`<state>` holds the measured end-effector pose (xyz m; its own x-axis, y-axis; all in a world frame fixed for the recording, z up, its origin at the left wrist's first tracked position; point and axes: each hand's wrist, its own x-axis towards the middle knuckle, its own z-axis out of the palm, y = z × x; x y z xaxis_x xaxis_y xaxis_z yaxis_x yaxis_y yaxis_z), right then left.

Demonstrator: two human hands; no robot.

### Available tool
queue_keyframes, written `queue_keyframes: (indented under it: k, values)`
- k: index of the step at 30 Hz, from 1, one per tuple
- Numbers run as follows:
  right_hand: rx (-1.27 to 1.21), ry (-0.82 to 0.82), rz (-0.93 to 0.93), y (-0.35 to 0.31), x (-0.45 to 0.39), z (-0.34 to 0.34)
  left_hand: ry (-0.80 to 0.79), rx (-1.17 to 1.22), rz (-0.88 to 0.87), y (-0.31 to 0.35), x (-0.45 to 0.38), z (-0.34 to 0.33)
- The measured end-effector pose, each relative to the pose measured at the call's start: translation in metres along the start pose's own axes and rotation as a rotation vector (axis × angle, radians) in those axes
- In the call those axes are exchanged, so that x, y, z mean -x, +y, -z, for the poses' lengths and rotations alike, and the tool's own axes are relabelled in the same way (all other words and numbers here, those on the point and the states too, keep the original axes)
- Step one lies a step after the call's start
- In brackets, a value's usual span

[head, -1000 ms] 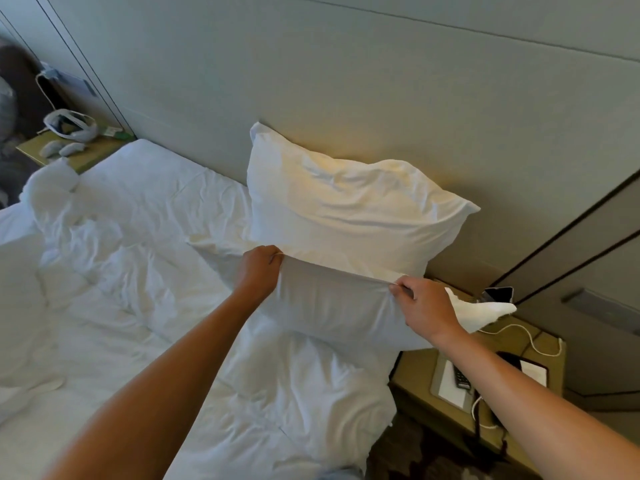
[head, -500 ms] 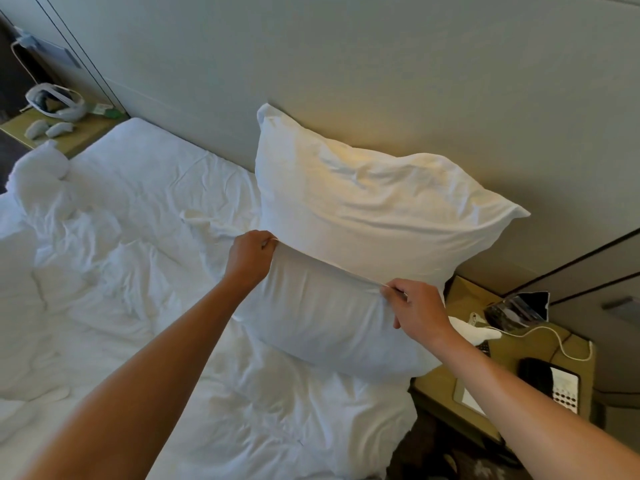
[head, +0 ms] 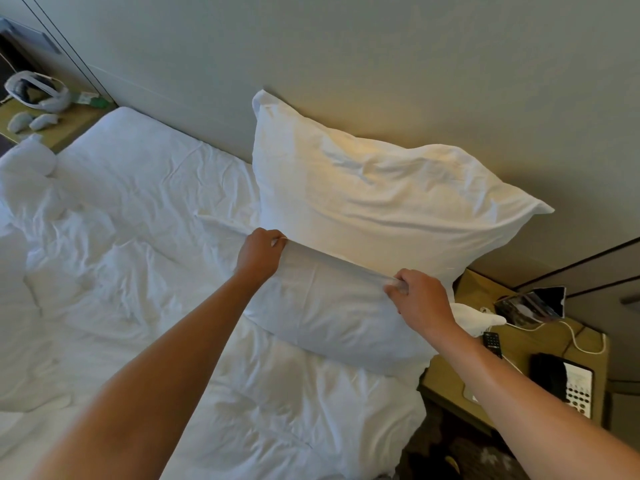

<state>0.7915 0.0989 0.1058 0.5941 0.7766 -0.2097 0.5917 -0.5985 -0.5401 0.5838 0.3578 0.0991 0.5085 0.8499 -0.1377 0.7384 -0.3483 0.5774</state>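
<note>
Pillow (head: 332,317) being stood up at the head of the bed (head: 145,188).
Its top edge is being pinched by the left hand (head: 261,252) and right hand (head: 420,299) while it is being leaned on the back pillow (head: 381,202) at the wall (head: 346,64); letting go and smoothing the rumpled bed are judged left. A nightstand (head: 523,341) with phone (head: 564,382) is standing to the right.

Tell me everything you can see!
wall: 1, grey-beige, at back
bedding: 1, white, rumpled, below wall
back pillow: 1, white, leaning on wall
front pillow: 1, white, on bedding
right table: 1, tan, beside bedding
phone: 1, black and white, on right table
remote: 1, black, on right table
left table: 1, tan, far corner
headset: 1, white, on left table
left hand: 1, grips front pillow's top edge
right hand: 1, grips front pillow's top edge
</note>
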Motion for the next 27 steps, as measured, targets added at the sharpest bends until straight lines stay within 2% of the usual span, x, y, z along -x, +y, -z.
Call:
queue_keyframes:
  k: [4,10,14,20,27]
  values:
    - [-0.029,0.007,-0.007,0.000,-0.005,-0.001,-0.015,-0.044,0.018,-0.016,0.001,0.001]
    - [-0.109,0.034,-0.029,0.009,0.002,-0.001,-0.124,-0.133,-0.022,-0.029,0.005,-0.002]
    - [-0.119,0.025,-0.014,0.011,0.009,-0.002,-0.068,-0.162,-0.038,-0.033,0.009,0.001]
    - [-0.154,-0.071,-0.016,-0.002,0.029,-0.004,0.050,-0.122,-0.014,-0.040,0.031,0.017]
    - [-0.240,-0.201,0.037,-0.018,0.065,-0.007,0.081,-0.128,0.009,-0.053,0.072,0.047]
